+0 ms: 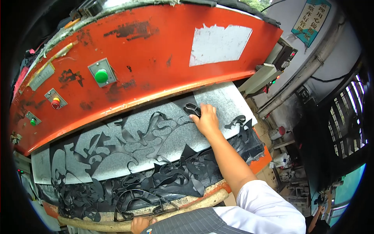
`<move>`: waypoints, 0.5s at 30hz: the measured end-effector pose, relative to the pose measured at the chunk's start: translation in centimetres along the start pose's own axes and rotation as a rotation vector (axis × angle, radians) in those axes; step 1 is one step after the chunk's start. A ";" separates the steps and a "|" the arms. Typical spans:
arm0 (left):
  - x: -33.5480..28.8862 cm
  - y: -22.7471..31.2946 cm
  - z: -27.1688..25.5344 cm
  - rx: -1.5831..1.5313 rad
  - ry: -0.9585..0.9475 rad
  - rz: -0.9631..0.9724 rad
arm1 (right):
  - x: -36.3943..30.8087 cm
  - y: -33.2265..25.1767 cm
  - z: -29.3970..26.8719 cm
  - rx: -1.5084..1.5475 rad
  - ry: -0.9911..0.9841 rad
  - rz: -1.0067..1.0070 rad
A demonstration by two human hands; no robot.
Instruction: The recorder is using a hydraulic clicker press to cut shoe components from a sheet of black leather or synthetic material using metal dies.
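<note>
My right hand [207, 120] reaches over the pale cutting board [222, 95]. Its thumb and fingers are closed on a small dark, loop-shaped cutting die [192, 109], partly hidden by the hand. The die sits on a strip of thin black sheet material [183, 102]. Left of it, a cut-out web of black sheet [117, 146] spreads over the board, with pale curved gaps. Low in the picture, my left hand [141, 225] is curled at the wooden rail [179, 211]. The apron covers part of it, and what its fingers hold cannot be made out.
Black offcuts [156, 179] heap along the board's near edge, with a larger black metal frame [142, 199] on them. An orange press beam [156, 58] spans above, bearing a green button [101, 76] and a red knob [55, 103]. A control box [282, 56] is at right.
</note>
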State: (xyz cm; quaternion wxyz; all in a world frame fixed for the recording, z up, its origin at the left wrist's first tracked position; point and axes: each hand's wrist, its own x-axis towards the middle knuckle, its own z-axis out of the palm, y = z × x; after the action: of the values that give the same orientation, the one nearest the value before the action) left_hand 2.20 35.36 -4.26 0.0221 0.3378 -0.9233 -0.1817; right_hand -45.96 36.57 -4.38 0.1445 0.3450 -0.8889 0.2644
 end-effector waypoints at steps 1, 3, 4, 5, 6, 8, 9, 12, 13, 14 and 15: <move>0.2 -0.2 0.0 -0.001 0.010 -0.007 | 0.1 -0.8 0.7 0.011 -0.013 -0.007; 0.5 -0.5 0.2 -0.011 0.026 -0.011 | -0.7 -2.2 1.0 0.057 -0.039 -0.054; 0.8 -0.6 0.4 -0.018 0.037 -0.009 | -1.4 -2.3 0.6 0.145 -0.006 -0.103; 1.0 -0.6 0.6 -0.025 0.049 -0.008 | -1.1 -2.0 0.7 0.148 -0.014 -0.108; 1.1 -0.7 0.7 -0.030 0.063 -0.009 | -0.9 -1.6 0.9 0.261 -0.050 -0.045; 0.9 -0.8 1.2 -0.046 0.077 0.006 | 0.4 -0.8 1.1 0.372 0.000 -0.025; 0.7 -0.7 1.5 -0.053 0.084 0.013 | 1.9 -0.9 1.0 0.383 -0.002 -0.042; 1.0 -0.8 2.3 -0.078 0.117 0.060 | 5.8 0.2 2.8 0.334 0.005 -0.096; 1.2 -0.7 2.3 -0.085 0.130 0.073 | 6.5 0.9 3.8 0.291 -0.053 -0.112; 1.0 -0.8 2.2 -0.085 0.146 0.078 | 6.7 0.8 4.6 0.258 -0.114 -0.133; 1.0 -0.8 2.0 -0.086 0.162 0.085 | 6.6 1.1 4.9 0.263 -0.115 -0.136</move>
State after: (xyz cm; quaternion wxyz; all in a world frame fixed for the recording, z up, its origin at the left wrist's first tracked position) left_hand 1.63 34.82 -6.54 0.1188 0.3107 -0.9233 -0.1921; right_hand -51.87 30.90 -5.89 0.0645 0.4349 -0.8280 0.3480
